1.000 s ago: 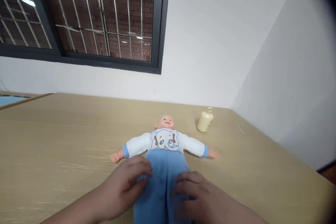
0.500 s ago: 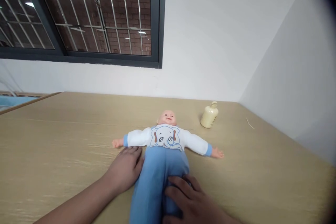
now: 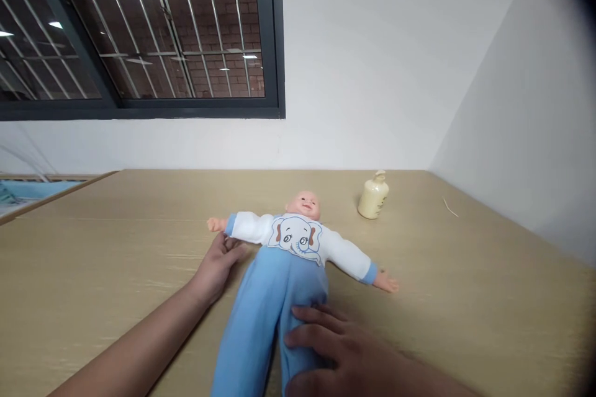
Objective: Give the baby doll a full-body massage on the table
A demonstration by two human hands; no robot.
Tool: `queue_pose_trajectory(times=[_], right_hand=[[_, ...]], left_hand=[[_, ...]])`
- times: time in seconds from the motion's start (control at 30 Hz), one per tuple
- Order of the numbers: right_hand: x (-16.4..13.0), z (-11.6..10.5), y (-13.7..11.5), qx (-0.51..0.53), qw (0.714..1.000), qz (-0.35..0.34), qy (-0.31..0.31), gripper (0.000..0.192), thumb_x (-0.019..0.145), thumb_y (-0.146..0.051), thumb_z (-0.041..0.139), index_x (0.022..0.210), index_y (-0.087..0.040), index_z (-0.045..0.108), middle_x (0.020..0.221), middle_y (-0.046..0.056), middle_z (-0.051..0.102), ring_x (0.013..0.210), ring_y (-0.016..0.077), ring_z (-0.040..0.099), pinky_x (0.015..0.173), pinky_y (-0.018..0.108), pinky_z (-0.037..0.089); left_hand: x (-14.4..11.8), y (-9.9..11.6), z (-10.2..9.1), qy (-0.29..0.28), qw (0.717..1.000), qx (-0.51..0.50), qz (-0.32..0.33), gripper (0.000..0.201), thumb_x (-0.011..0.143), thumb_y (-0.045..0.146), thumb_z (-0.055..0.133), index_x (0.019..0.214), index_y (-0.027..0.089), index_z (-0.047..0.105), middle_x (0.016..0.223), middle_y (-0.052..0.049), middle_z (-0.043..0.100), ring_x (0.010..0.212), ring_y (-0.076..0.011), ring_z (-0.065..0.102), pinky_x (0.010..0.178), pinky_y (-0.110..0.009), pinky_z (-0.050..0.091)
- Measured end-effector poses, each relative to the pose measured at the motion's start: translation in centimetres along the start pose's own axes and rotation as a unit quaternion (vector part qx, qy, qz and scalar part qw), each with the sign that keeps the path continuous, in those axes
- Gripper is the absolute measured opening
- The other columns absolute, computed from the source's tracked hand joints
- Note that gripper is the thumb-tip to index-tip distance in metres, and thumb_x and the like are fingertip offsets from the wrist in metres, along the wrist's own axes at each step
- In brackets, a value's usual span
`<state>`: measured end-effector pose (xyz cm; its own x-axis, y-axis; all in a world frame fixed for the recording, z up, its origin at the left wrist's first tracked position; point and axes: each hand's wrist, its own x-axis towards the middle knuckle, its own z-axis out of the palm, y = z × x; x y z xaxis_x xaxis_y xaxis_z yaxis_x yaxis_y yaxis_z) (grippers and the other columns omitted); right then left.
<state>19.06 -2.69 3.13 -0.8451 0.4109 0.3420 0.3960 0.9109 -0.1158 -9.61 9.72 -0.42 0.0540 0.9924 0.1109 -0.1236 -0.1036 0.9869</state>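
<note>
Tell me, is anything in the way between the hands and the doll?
No, nothing visible. The left hand lies against the doll by its white sleeve, and the right hand rests on its blue trouser leg. The cream bottle stands apart, on the table past the doll's head.

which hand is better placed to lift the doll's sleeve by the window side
Left. The left hand already touches the doll under that white sleeve; the right hand lies on the blue legs.
</note>
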Motion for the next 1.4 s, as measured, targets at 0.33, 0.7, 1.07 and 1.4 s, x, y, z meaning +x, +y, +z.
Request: queue_pose_trajectory(times=[0.33, 0.7, 1.07, 1.4], right_hand=[[-0.3, 6.6, -1.3, -0.029, 0.997, 0.0, 0.072, 0.02, 0.098, -0.035, 0.054, 0.112, -0.024, 0.063, 0.11, 0.001, 0.072, 0.121, 0.0189, 0.057, 0.107, 0.037, 0.045], [-0.5, 10.0, -2.5, -0.165, 0.972, -0.021, 0.164, 0.023, 0.096, -0.041, 0.058, 0.111, -0.025, 0.065, 0.106, -0.001, 0.07, 0.123, 0.0243, 0.054, 0.11, 0.041, 0.041], [0.8, 8.4, -3.1, -0.038, 0.964, 0.04, 0.261, 0.008, 0.092, -0.029, 0.056, 0.094, -0.026, 0.062, 0.083, -0.002, 0.071, 0.092, 0.019, 0.069, 0.11, 0.044, 0.042], [0.5, 2.5, 0.4, 0.127, 0.95, 0.192, 0.209, 0.061, 0.082, -0.017, 0.056, 0.141, -0.031, 0.045, 0.155, 0.009, 0.034, 0.138, 0.0298, 0.044, 0.105, 0.045, 0.048]], left_hand=[[0.4, -0.8, -0.4, 0.086, 0.979, -0.17, -0.068, 0.039, 0.076, 0.025, 0.081, 0.112, 0.016, 0.067, 0.119, -0.01, 0.071, 0.109, -0.0258, 0.067, 0.097, -0.038, 0.055], [0.4, -1.3, -0.1, 0.096, 0.994, -0.058, 0.004, 0.043, 0.066, 0.035, 0.083, 0.099, 0.014, 0.067, 0.1, -0.008, 0.072, 0.094, -0.0261, 0.068, 0.088, -0.037, 0.051], [-0.1, -0.3, -0.3, 0.106, 0.975, 0.187, 0.05, 0.023, 0.076, 0.041, 0.068, 0.079, 0.019, 0.059, 0.079, -0.001, 0.062, 0.082, -0.0241, 0.06, 0.081, -0.035, 0.046], [-0.6, 0.8, 0.1, 0.013, 0.925, 0.359, 0.127, 0.034, 0.088, 0.037, 0.054, 0.117, 0.019, 0.057, 0.111, -0.009, 0.067, 0.105, -0.0288, 0.062, 0.092, -0.037, 0.045]])
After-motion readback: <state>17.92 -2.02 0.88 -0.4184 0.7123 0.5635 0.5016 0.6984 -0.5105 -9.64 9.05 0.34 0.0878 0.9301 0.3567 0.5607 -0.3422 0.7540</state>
